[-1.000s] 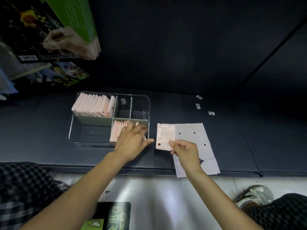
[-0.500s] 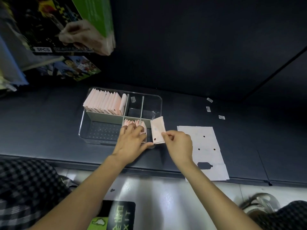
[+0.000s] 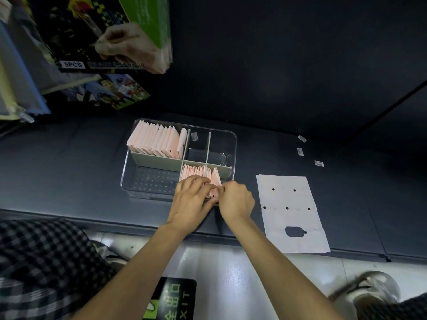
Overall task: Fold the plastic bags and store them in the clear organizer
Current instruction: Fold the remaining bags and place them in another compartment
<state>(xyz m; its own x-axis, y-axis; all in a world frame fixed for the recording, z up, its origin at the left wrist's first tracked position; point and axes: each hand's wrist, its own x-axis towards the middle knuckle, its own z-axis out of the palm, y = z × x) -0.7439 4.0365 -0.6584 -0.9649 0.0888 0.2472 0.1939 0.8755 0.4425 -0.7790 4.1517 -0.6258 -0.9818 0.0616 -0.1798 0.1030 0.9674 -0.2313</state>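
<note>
Head view. Clear organizer [image 3: 233, 144] sits on the dark table [image 3: 69, 162], left of centre. Far-left compartment: a full row of folded pink bags [image 3: 154, 142] standing on edge. Two far-right compartments hold only small labels or clear film; cannot tell which. Near-left compartment shows its dotted floor. Near-right compartment: a second, shorter row of folded pink bags [image 3: 196, 173], upright and packed together.

Left hand [image 3: 191, 202] lies over the near end of that shorter row, fingers spread flat and pressing on the bag tops. Right hand [image 3: 235, 199] is just beside it, touching at the fingertips; its grip is curled, pinching one folded bag [image 3: 216, 179] at the right end of the row, inside the compartment against the organizer's right wall.

Right of the organizer, apart from it, a flat white sheet [image 3: 291, 215] with round punched holes and one oblong cut-out lies on the table. Three small labels [image 3: 300, 151] lie farther back. Far left: printed packaging [image 3: 76, 42]. Near edge: checked fabric [image 3: 41, 262], pale floor.
</note>
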